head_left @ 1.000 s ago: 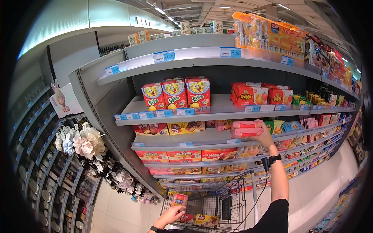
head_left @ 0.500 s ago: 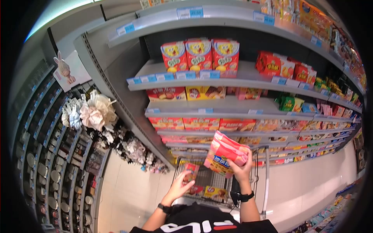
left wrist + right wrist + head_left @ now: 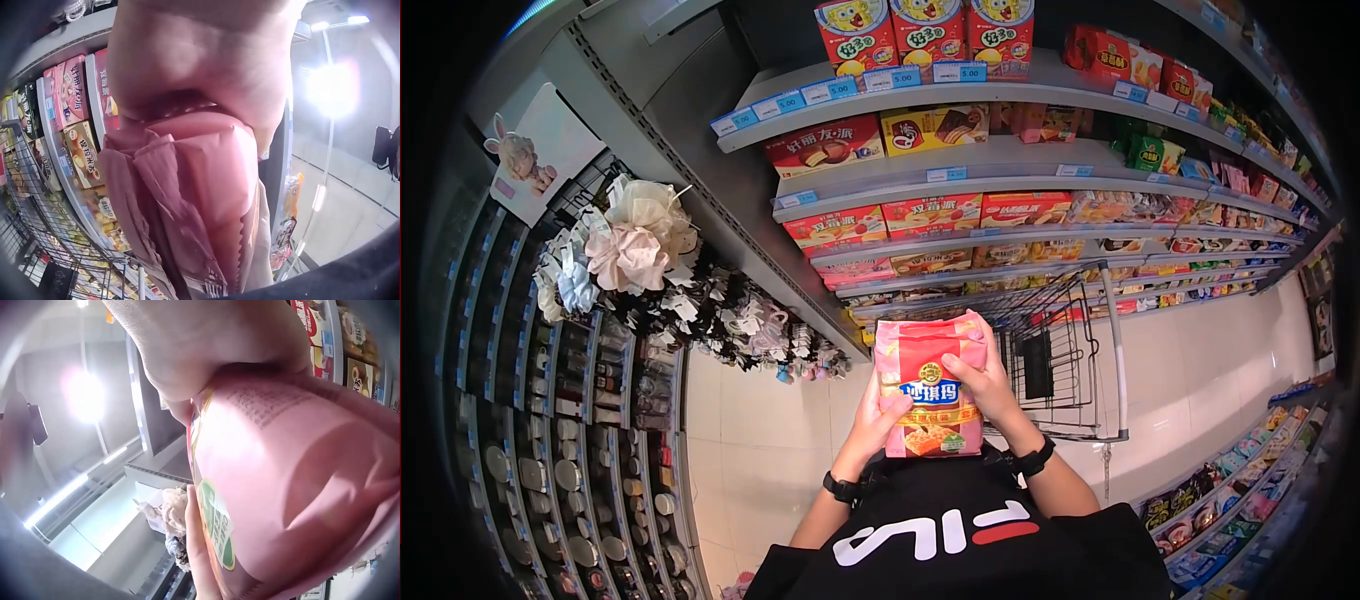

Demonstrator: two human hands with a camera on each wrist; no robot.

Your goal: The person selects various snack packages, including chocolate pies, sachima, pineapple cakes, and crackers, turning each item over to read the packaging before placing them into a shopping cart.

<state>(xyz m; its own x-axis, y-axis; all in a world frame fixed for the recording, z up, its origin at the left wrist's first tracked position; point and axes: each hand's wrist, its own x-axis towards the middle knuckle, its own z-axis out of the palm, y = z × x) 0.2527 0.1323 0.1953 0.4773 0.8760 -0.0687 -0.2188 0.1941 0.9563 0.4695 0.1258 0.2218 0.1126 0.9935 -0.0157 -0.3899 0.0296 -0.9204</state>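
Note:
Both hands hold a pink and red bag of sachima [image 3: 932, 400] upright in front of the chest, its printed front facing the wearer. The left hand [image 3: 870, 422] grips the bag's left side, with the thumb on the front. On the other side the right hand [image 3: 988, 388] holds it, thumb across the front near the label. The left wrist view shows the bag's folded pink end [image 3: 206, 181] under the left hand [image 3: 200, 56]. In the right wrist view, the pink side with small print [image 3: 269, 462] lies against the right hand [image 3: 225, 344].
A wire shopping cart [image 3: 1090, 345] stands just beyond the bag, partly hidden by it. Shelves [image 3: 960, 176] of boxed snacks rise ahead. Hair scrunchies [image 3: 628, 255] hang at the left, by a rack of jars [image 3: 585, 550]. More packets [image 3: 1235, 490] line the lower right.
The right hand has brought the bag of sachima down from the shelf to the chest. The left hand has moved from above the cart to grip it too. The view has tilted downward.

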